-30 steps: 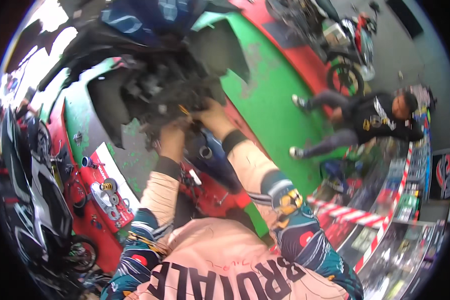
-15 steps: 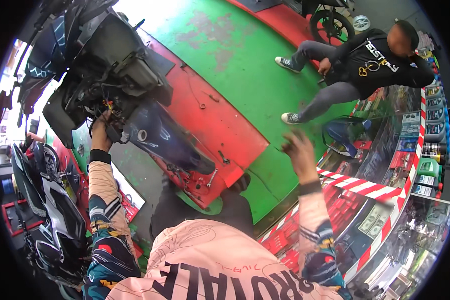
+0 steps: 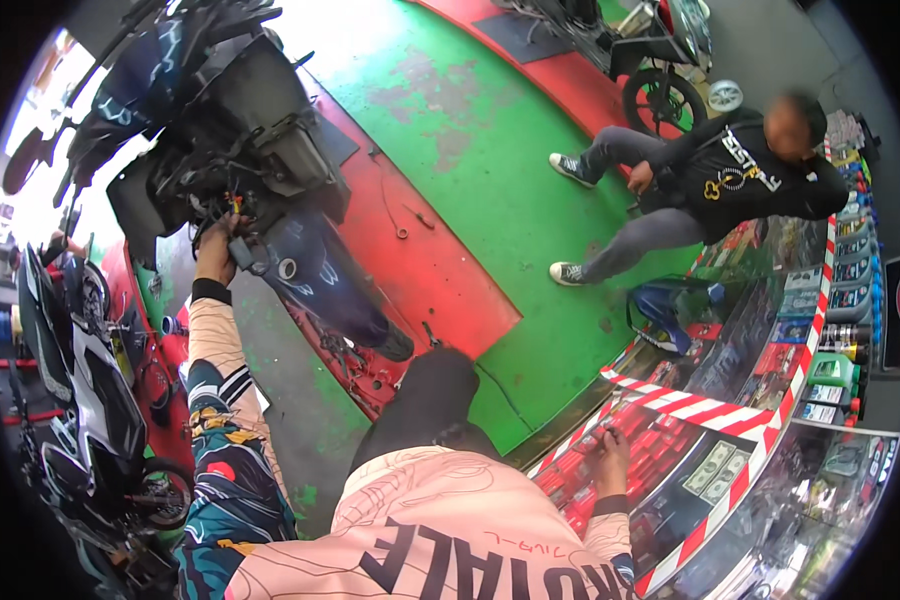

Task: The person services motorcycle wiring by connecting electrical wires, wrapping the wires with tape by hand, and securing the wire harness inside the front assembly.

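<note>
On the left stands a partly stripped scooter [image 3: 315, 270] with dark blue and black panels. My left hand [image 3: 216, 248] is closed around wires [image 3: 234, 204] with small coloured ends, in the opening behind its black front panels. A dark block-shaped part [image 3: 257, 255] hangs beside that hand. Low at the right, my right hand [image 3: 607, 458] is held above a glass display case [image 3: 690, 410]. Its fingers are curled together, and whatever may be between them is too small to make out.
Under the scooter lies a red platform [image 3: 460, 290] with tools and small parts. A person [image 3: 710, 180] in black sits on the right, legs stretched over the green floor [image 3: 450, 130]. A blue scooter panel [image 3: 675, 305] rests by the case. Another motorcycle [image 3: 100, 400] stands at left.
My right hand has drawn back and down, from above the green floor to above the display case, and its fingers have curled. My left hand keeps its hold. The view has shifted.
</note>
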Demonstrator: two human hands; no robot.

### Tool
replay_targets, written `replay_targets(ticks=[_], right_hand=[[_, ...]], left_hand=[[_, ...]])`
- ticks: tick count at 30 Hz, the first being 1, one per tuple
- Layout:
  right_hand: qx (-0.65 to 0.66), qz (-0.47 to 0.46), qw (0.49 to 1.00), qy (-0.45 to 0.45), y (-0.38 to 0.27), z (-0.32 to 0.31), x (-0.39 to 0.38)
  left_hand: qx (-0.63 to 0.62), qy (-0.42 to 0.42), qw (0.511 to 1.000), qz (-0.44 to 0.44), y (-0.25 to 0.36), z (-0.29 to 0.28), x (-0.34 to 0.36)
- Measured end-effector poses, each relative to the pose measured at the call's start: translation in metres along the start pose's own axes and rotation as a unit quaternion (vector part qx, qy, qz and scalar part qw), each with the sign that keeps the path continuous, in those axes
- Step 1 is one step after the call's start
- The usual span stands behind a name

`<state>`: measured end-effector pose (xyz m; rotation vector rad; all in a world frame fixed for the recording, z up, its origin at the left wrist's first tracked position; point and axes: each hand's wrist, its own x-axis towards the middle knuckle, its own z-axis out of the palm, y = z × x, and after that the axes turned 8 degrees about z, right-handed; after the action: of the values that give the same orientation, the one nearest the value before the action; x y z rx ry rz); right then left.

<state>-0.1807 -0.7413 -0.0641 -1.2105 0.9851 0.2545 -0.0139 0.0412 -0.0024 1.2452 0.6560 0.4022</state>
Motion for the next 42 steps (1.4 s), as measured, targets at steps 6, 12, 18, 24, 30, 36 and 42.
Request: replay_targets(ticks=[6, 12, 18, 24, 30, 36, 42], right_hand=[[-0.090, -0.127, 0.982, -0.106, -0.069, 0.074, 0.002], [-0.073, -0.178, 0.972, -0.136, -0.117, 0.110, 0.019], [-0.239, -0.198, 0.916, -0.253, -0.197, 0.295, 0.022], [-0.440, -0.154, 0.725, -0.507, -0.226, 0.519, -0.023], [-0.488, -0.047, 0.615, -0.618, -0.219, 0.603, -0.054], [-0.550, 0.001, 0.539, -0.638, -0.204, 0.638, -0.054], [-0.575, -0.024, 0.434, -0.693, -0.177, 0.675, -0.081]], left_hand=[[0.039, -0.055, 0.998, 0.006, -0.005, 0.001, -0.005], [0.107, -0.134, 0.983, 0.072, -0.022, -0.006, 0.011], [-0.089, -0.045, 0.995, -0.023, 0.003, 0.010, -0.035], [-0.116, -0.008, 0.992, -0.056, 0.004, 0.020, -0.047], [-0.223, 0.055, 0.969, -0.094, -0.006, 0.028, -0.058], [-0.160, 0.113, 0.975, -0.108, -0.002, 0.038, -0.055], [0.022, 0.159, 0.987, -0.026, -0.007, 0.039, -0.066]])
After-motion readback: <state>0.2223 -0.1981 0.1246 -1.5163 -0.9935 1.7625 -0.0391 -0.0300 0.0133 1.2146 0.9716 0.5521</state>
